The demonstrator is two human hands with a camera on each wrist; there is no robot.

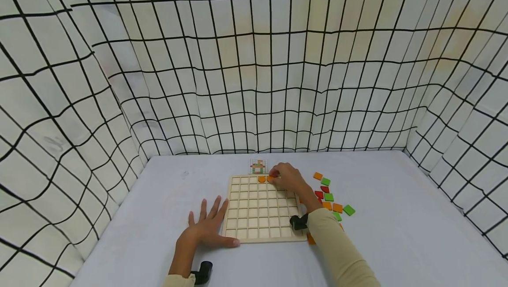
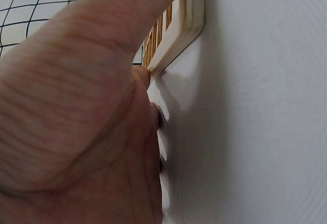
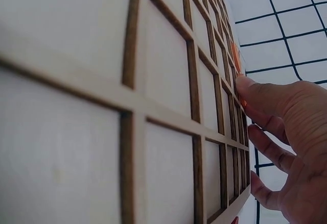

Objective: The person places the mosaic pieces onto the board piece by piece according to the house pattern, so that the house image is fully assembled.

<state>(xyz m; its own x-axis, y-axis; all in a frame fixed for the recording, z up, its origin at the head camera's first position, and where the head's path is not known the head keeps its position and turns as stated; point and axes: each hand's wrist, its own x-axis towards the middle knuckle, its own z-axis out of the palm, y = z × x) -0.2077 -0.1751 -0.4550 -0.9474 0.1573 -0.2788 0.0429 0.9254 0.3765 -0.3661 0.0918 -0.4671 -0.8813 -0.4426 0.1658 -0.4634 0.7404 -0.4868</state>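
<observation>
A square wooden grid board (image 1: 252,211) lies on the white table. In its far row sits an orange piece with a rounded lower edge (image 1: 262,179). Just right of that, my right hand (image 1: 289,177) pinches a second orange piece (image 1: 270,178) between thumb and index finger at the far row; the right wrist view shows a sliver of this orange piece (image 3: 242,100) by the thumb tip. My left hand (image 1: 208,227) rests with fingers spread at the board's near left corner, its thumb along the front edge. The left wrist view shows the palm (image 2: 102,147) beside that corner.
Beyond the board's far edge lies a small printed pattern card (image 1: 259,166). Loose orange, green (image 1: 349,210) and red (image 1: 319,195) pieces are scattered to the board's right, some partly hidden by the right forearm. A white backdrop with black netting (image 1: 270,75) encloses the table.
</observation>
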